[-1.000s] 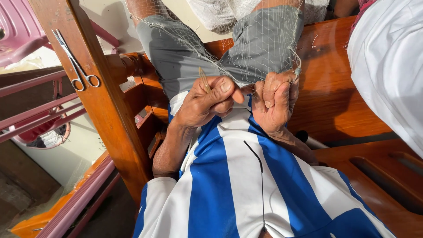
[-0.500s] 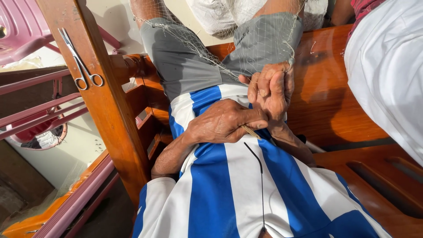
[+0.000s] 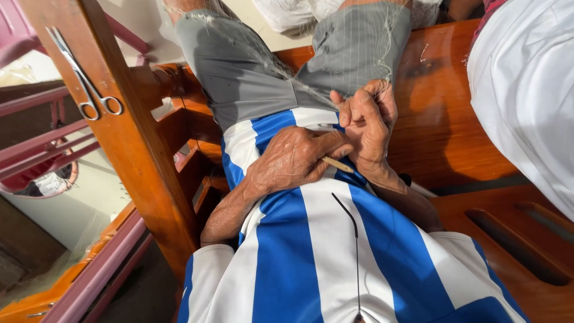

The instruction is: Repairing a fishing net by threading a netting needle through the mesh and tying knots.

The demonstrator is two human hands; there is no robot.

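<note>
From my remote seat I see that the left hand (image 3: 293,161) has dropped since a second ago: then it was raised level with the right hand (image 3: 365,122) against the fine netting (image 3: 353,54), and now it lies lower, on the blue-and-white striped shirt (image 3: 299,251). Its fingers are curled nearly shut around a thin pale netting needle (image 3: 338,164), whose tip juts out just past the knuckles, toward the heel of the right hand. The right hand has stayed high, fingers bent and pinched together at the lower edge of the netting; I cannot tell whether a strand actually sits between the fingertips, the mesh is too fine there. The netting drapes over the grey shorts (image 3: 239,78), just above both sets of fingers. I judge the drop as the needle being drawn down and away from the mesh, pulling a stitch or knot through while the right hand holds the place. Well off to the left of the left fingers, scissors (image 3: 89,90) hang on the wooden post (image 3: 137,155), untouched
</note>
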